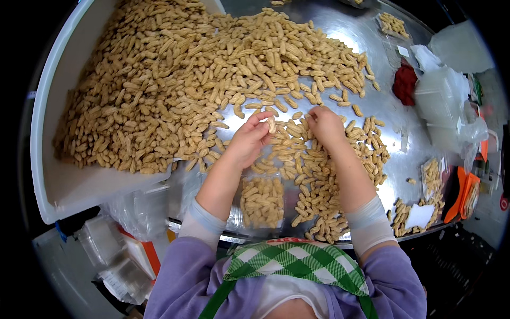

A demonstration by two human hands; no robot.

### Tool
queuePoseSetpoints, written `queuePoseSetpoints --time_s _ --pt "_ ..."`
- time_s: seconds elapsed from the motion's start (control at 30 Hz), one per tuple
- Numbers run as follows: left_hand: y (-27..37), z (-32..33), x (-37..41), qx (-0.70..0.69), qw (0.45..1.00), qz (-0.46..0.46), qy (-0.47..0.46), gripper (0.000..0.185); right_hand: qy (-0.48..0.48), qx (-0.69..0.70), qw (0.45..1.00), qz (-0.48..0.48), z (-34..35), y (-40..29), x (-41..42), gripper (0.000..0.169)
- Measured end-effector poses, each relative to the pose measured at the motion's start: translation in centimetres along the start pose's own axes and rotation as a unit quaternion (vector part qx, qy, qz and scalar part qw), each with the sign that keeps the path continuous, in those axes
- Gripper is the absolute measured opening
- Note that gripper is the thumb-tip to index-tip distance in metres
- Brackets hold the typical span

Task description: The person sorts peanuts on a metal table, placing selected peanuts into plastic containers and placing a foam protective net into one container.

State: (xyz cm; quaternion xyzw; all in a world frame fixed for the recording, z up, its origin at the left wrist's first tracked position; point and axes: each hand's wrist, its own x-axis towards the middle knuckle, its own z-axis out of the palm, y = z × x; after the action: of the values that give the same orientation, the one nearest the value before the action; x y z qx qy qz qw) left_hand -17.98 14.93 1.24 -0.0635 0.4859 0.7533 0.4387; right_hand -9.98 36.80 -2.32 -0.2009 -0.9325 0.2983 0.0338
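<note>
Between thumb and fingers, my left hand [252, 139] holds a peanut in its shell [271, 125], raised over the metal table [402, 159]. To its right, my right hand [324, 125] reaches down among loose peanuts, its fingertips bent close to a few of them; whether it grips one I cannot tell. A clear plastic box filled with peanuts [262, 202] stands at the table's near edge, below my left hand. Loose peanuts [318, 199] spread under and beside my right forearm. A large heap of peanuts [179, 79] spills from a white plastic tub onto the table.
The white tub [40, 159] lies at the left. At the right are a dark red cloth [405, 83], stacked clear plastic boxes [442, 103], a filled box [432, 177] and an orange-handled tool [456, 195]. More clear packaging [137, 209] is at the lower left.
</note>
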Motion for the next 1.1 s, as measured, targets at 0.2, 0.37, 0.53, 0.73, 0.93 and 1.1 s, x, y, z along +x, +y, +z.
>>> queuePoseSetpoints --time_s 0.2,0.37,0.53,0.73,0.93,1.1 --pt "0.1 -3.7 -1.5 -0.171 0.983 0.000 -0.072 0.016 -0.106 0.555 0.813 0.142 -2.6 0.9 -1.3 0.024" --pt "0.3 -4.8 0.7 0.094 0.993 -0.011 0.076 0.014 -0.077 0.785 0.599 0.140 -3.0 0.2 -3.1 0.023" --pt "-1.9 0.7 3.8 0.624 0.728 0.283 -0.012 0.017 -0.083 0.759 0.614 0.200 -1.5 2.4 -3.2 0.021" --pt "-2.1 1.5 4.7 0.581 0.779 0.227 -0.062 0.020 -0.038 0.731 0.635 0.249 -2.8 0.3 -5.3 0.020" --pt "-0.1 -3.2 1.4 0.128 0.992 0.004 -0.019 0.025 -0.035 0.460 0.864 0.202 -1.3 0.5 -4.8 0.020" --pt "-0.1 -3.2 -1.0 0.147 0.989 0.002 0.026 0.023 -0.036 0.080 0.996 0.027 -0.1 -2.4 -2.7 0.032"
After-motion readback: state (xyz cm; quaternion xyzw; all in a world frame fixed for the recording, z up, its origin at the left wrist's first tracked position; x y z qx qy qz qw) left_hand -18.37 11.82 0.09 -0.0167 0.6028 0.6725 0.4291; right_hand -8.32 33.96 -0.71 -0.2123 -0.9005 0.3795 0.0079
